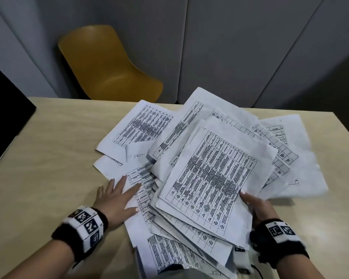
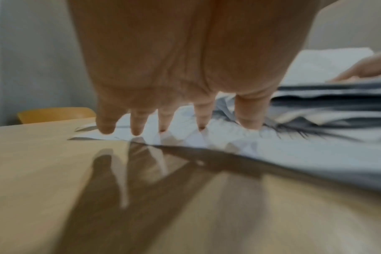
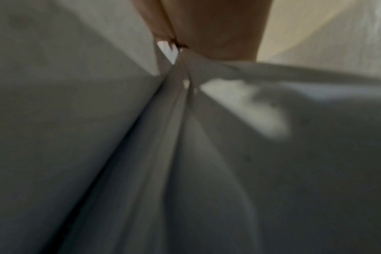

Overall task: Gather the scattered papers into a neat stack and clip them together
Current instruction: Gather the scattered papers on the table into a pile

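Note:
Several white printed sheets lie fanned out in a loose pile of papers on the light wooden table. My left hand lies flat with straight, spread fingers on a sheet at the pile's left edge. My right hand grips the right edge of a raised bundle of sheets, thumb on top, the rest underneath and hidden. In the right wrist view the thumb and a finger pinch layered paper edges. No clip shows in any view.
A yellow chair stands beyond the table's far edge against grey wall panels. A black object sits at the table's left edge. Bare tabletop lies left of the pile and at the near right corner.

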